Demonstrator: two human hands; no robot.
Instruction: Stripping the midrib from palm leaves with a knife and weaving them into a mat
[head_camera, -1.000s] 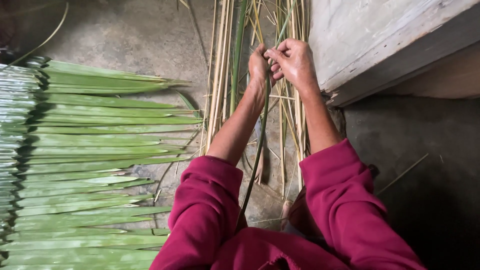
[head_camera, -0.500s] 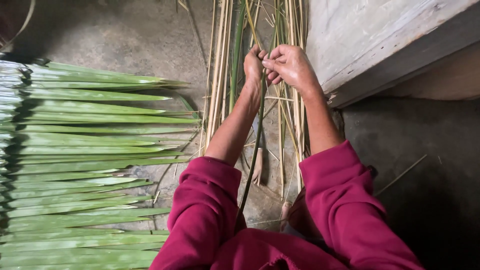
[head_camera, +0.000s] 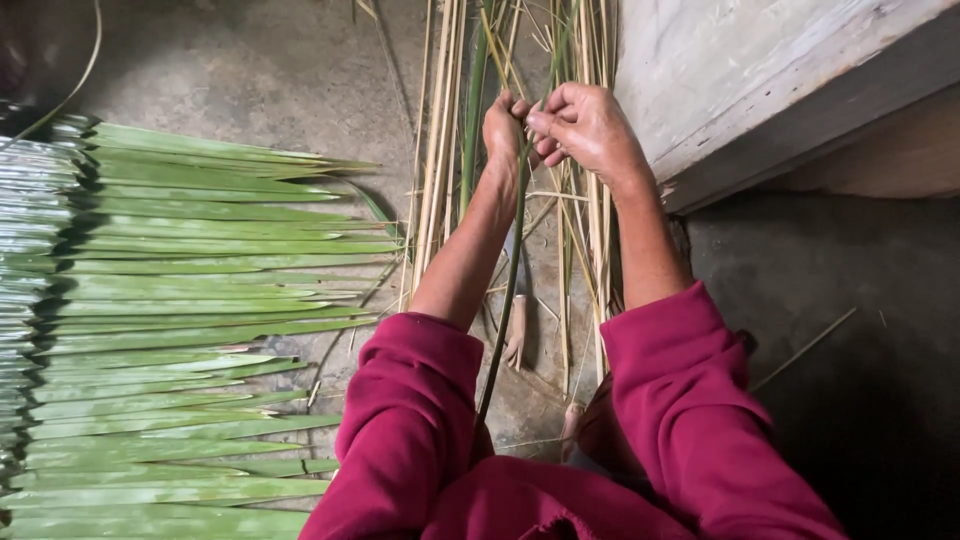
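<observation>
Both hands meet over the dry stalks (head_camera: 440, 150) on the floor. Left hand (head_camera: 505, 130) and right hand (head_camera: 590, 130) have fingers closed on a green strip (head_camera: 505, 300), which runs down between the forearms. Green leaves (head_camera: 190, 320) lie spread well left

Loose magenta sleeves (pushed up to the elbows) leave both forearms bare, fabric softly creased.

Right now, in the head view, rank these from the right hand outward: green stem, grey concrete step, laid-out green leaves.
1. Green stem: pinched in the right hand.
2. Grey concrete step: just to its right.
3. Laid-out green leaves: far left on the floor.
</observation>
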